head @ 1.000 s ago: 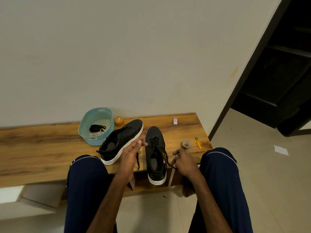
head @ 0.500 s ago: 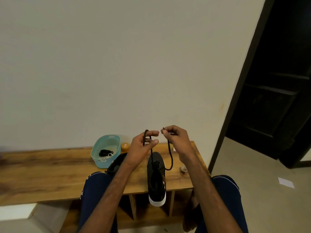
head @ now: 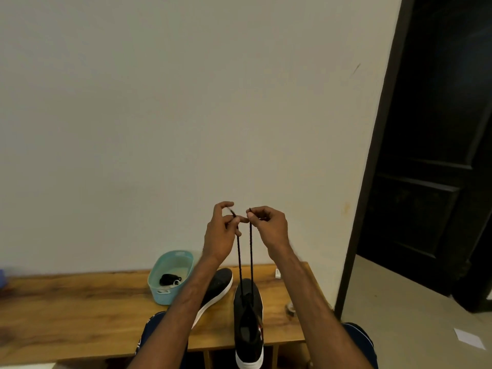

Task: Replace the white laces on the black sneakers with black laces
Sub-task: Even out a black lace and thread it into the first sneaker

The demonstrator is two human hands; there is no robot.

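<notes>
While both ends of the black lace (head: 251,251) are drawn straight up from the lacing area of the near black sneaker (head: 249,328) on the wooden bench (head: 80,302), the two strands run taut and side by side, presumably so their lengths can be evened. The left hand (head: 219,233) pinches one end and the right hand (head: 269,227) pinches the other, knuckles nearly touching. The second sneaker (head: 219,284) lies beside the teal basket (head: 170,262).

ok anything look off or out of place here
The laced sneaker overhangs the front edge of the bench heel first, so a hard tug on the lace might tip it off. Nothing else stands out.
</notes>
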